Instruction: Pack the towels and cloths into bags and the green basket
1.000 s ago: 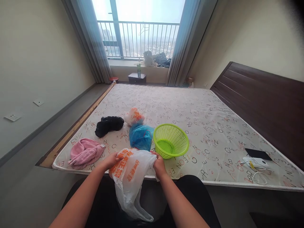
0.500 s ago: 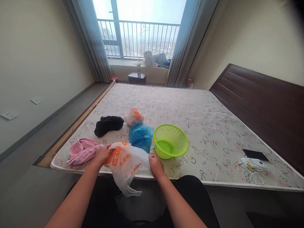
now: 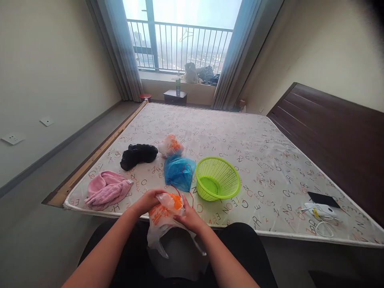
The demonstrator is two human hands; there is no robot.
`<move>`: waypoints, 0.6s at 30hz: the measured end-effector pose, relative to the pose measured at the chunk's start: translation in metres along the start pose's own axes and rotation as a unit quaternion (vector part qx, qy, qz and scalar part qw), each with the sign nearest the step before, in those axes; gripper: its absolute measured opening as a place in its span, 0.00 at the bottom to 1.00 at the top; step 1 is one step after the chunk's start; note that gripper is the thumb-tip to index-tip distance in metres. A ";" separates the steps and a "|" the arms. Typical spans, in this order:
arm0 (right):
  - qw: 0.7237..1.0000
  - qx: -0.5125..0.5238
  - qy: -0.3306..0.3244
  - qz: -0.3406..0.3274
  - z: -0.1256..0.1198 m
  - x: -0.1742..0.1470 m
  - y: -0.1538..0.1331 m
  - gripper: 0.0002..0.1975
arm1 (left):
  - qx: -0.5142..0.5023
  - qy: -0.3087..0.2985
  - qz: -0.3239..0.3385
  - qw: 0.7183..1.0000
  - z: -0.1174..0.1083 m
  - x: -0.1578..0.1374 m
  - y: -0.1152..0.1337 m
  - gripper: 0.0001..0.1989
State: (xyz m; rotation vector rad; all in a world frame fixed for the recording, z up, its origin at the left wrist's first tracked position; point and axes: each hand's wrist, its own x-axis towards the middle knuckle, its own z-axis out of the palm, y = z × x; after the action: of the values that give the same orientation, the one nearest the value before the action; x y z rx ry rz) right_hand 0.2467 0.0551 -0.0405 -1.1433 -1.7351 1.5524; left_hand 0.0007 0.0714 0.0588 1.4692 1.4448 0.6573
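A white plastic bag (image 3: 163, 218) with orange print is gathered between my hands at the near edge of the mattress, its handles hanging down over my lap. My left hand (image 3: 149, 201) grips its left side, and my right hand (image 3: 189, 216) is closed on the right side. Just beyond lies a blue plastic bag (image 3: 178, 174) with a red string trailing toward me. A green plastic basket (image 3: 217, 179) stands to its right. On the left are a pink towel (image 3: 108, 190) and a bundled black plastic bag (image 3: 138, 156). Another crumpled white-and-orange bag (image 3: 171, 146) sits behind the blue one.
The mattress (image 3: 258, 160) has a printed letter pattern and a dark wooden headboard (image 3: 327, 116) at right. A white device with a cable (image 3: 319, 210) and a black flat object (image 3: 323, 199) lie near the right edge. A small nightstand (image 3: 175, 97) with a bottle stands by the window.
My hands have come closer together, bunching the white bag that was spread wide between them. My left hand has moved right, away from the pink towel. The red string now shows more fully.
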 end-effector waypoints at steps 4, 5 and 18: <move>0.998 0.030 -0.041 0.045 0.002 0.003 0.001 0.44 | -0.135 0.171 -0.024 0.976 -0.007 0.007 0.001 0.09; 0.998 0.033 -0.031 0.053 0.002 0.005 0.002 0.42 | -0.199 0.205 -0.042 0.957 -0.010 0.009 0.001 0.12; 0.947 -0.158 0.236 -0.149 0.005 -0.003 0.008 0.37 | -0.493 0.413 -0.101 0.759 -0.025 0.033 -0.010 0.07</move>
State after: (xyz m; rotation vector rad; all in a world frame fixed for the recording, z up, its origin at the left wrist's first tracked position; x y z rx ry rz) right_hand 0.2456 0.0499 -0.0488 -1.2101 -1.7502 0.7578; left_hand -0.0203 0.1080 0.0521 0.1310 1.4175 1.7286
